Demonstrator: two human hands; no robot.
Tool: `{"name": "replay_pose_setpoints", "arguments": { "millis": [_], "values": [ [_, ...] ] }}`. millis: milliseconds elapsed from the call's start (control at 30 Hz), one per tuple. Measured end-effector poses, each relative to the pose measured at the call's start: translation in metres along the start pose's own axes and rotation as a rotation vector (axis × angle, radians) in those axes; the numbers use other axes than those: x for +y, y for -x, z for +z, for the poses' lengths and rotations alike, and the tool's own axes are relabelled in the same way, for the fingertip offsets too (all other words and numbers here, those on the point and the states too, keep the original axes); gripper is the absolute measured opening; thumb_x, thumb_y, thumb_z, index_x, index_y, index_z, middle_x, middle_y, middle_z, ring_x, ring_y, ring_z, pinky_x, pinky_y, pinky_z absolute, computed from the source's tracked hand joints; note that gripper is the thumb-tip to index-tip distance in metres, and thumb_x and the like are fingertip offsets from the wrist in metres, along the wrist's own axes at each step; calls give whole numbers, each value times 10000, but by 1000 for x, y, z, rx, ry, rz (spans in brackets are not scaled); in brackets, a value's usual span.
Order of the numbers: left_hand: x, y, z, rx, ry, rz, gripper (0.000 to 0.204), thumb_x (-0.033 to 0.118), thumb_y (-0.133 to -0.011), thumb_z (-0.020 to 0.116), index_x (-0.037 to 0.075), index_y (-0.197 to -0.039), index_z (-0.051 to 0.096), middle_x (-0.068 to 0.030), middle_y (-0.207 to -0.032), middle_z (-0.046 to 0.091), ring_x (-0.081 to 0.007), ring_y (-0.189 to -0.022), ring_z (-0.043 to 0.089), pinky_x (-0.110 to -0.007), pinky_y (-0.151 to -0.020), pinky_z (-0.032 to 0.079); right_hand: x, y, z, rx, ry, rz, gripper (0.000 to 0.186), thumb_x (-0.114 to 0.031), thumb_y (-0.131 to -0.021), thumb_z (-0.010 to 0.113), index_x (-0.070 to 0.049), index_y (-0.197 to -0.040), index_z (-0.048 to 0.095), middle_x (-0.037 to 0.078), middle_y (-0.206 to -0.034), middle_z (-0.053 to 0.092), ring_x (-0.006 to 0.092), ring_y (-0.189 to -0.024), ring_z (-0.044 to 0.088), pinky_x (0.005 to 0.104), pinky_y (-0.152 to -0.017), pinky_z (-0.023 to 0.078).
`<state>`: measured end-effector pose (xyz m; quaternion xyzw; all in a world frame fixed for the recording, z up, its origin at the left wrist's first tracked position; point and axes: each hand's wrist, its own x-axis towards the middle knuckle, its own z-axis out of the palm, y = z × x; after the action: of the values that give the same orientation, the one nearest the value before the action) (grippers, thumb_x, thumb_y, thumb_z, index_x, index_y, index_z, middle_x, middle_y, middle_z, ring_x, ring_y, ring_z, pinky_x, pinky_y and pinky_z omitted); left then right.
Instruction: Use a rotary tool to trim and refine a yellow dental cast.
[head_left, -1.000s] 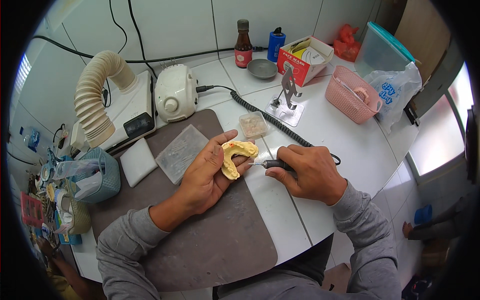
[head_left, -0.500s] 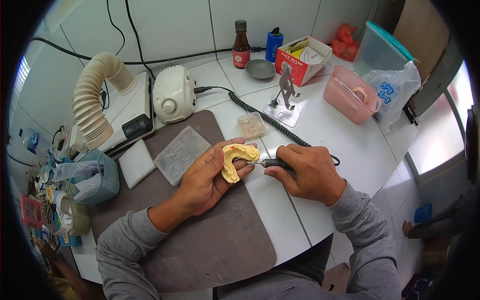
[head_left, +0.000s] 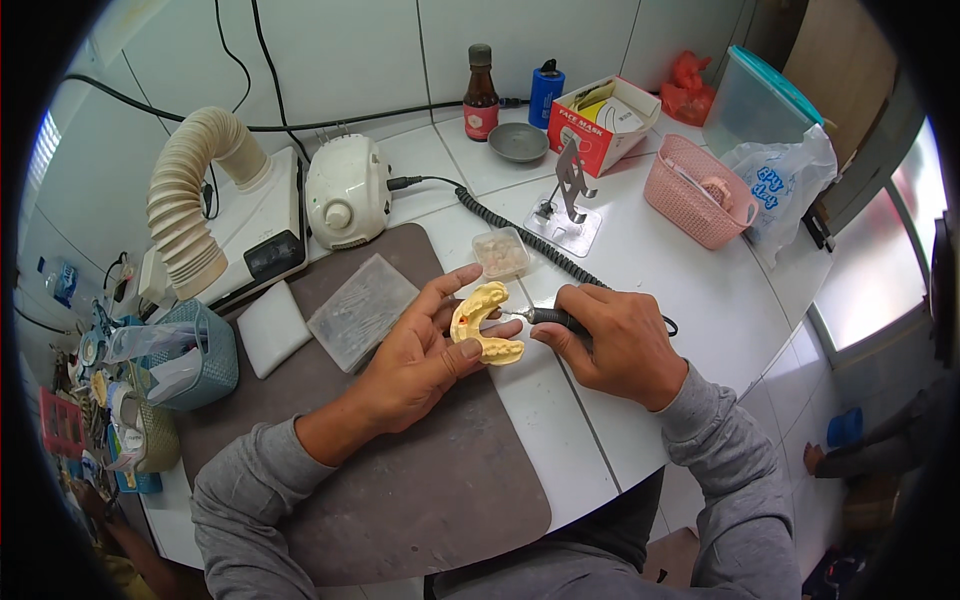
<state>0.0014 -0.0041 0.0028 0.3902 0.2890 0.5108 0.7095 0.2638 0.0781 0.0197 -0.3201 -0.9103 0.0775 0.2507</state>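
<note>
A yellow, horseshoe-shaped plaster dental model (head_left: pixel 466 322) with a small red mark rests in my left hand (head_left: pixel 422 348). The thumb presses on its near arm while the index finger stretches out past its far end. My right hand (head_left: pixel 630 343) is closed round a black dental handpiece (head_left: pixel 556 319), its thin metal tip pointing left at the open side of the model. Whether the tip touches the plaster I cannot tell. From the handpiece a coiled black cord (head_left: pixel 520 236) runs back to a white control unit (head_left: pixel 347 190) with a round knob.
A brown mat (head_left: pixel 420 480) lies under my left forearm. Beyond my hands are a small clear box (head_left: pixel 501 253), a bur case (head_left: pixel 362 310) and a metal stand (head_left: pixel 572 225). A ribbed suction hose (head_left: pixel 180 200) arches at left; a pink basket (head_left: pixel 700 190) stands at right.
The dental model has turned in my left hand, its opening now facing right. My left index finger has straightened away from it. The right hand keeps hold of the handpiece, nearly unmoved.
</note>
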Motion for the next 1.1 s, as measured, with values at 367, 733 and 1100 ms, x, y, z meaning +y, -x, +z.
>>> {"name": "replay_pose_setpoints", "arguments": {
  "millis": [367, 733, 1100],
  "values": [
    [0, 0, -2, -52, -65, -15, 797, 37, -1091, 672, 26, -1744, 216, -161, -1584, 502, -292, -1539, 532, -402, -1262, 467, -1, 0, 1, -40, 15, 10, 403, -436, -1040, 763, -67, -915, 659, 84, -733, 629, 295, -562, 637, 430, -509, 470],
    [-2, -2, -3, -60, -139, -17, 786, 1, -1097, 651, 43, -1753, 219, -171, -1573, 577, -212, -1482, 571, -324, -1208, 493, -1, 1, 2, -33, 28, 4, 397, -431, -1039, 763, -65, -927, 656, 87, -745, 625, 292, -562, 635, 427, -510, 472],
    [2, 0, 0, -71, -151, -15, 778, -5, -1091, 653, 24, -1743, 229, -149, -1583, 533, -223, -1501, 560, -336, -1233, 479, -3, 1, 2, -49, 40, 17, 379, -423, -1037, 761, -72, -931, 662, 88, -753, 626, 302, -575, 642, 432, -517, 477]
  ]
}}
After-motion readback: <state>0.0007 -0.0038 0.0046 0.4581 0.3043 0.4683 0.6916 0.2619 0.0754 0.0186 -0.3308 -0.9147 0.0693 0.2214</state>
